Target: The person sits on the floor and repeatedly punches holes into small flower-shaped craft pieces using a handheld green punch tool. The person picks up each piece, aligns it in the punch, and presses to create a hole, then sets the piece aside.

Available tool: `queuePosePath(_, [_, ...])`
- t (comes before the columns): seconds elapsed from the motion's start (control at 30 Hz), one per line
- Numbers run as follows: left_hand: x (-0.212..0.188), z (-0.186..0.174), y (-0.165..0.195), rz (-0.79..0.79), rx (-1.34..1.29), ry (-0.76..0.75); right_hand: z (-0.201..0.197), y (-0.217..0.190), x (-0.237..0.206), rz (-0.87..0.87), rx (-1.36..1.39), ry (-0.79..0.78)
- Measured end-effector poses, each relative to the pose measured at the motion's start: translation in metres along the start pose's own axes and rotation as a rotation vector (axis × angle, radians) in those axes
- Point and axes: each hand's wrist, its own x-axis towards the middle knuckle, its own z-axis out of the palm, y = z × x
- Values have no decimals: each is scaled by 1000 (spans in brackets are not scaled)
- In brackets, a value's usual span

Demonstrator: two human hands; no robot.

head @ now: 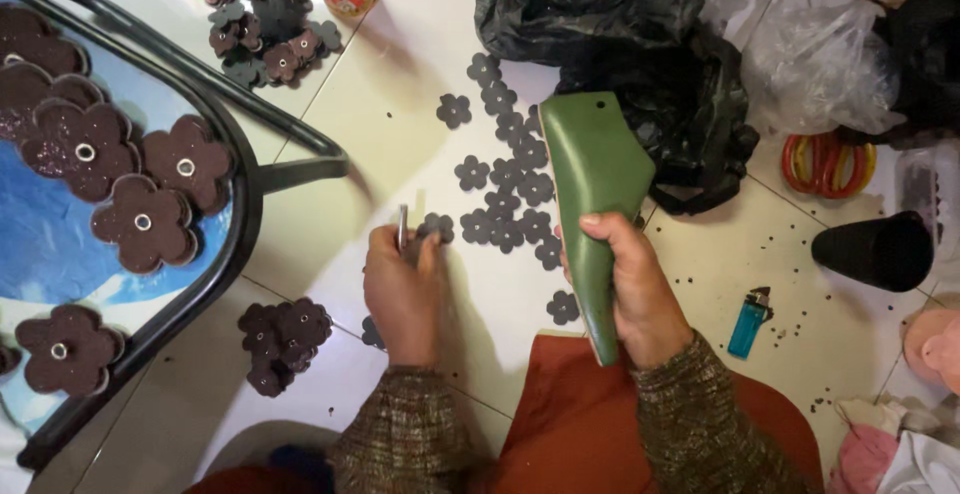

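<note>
One small dark flower cut-out, flat on the white floor tile under the left hand: likely thin, light, floppy; best pinched at a petal edge. Left hand: closed around a slim metal punch set upright beside it. Right hand: wrapped tight on a green shoe-shaped block, seemingly rigid, raised above scattered flower cut-outs.

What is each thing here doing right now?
Left hand: shut on metal punch, upright on a small flower cutout.
Right hand: shut on green shoe form, raised.
Blue lighter: lying flat.
Black cone: on its side.
Black bag: crumpled.
</note>
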Motion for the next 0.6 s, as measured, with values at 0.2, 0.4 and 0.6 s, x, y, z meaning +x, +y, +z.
queuePosePath(0.2, [17, 0, -28, -214, -792, -109, 4, 9, -3, 39, 52, -63])
queuePosePath(0.4, [20, 13, -49, 49, -1002, -174, 7, 14, -7, 38, 19, -45])
queuePosePath(0.6, [15, 23, -55, -25, -1129, -114, 11, 19, -4, 79, -57, 35])
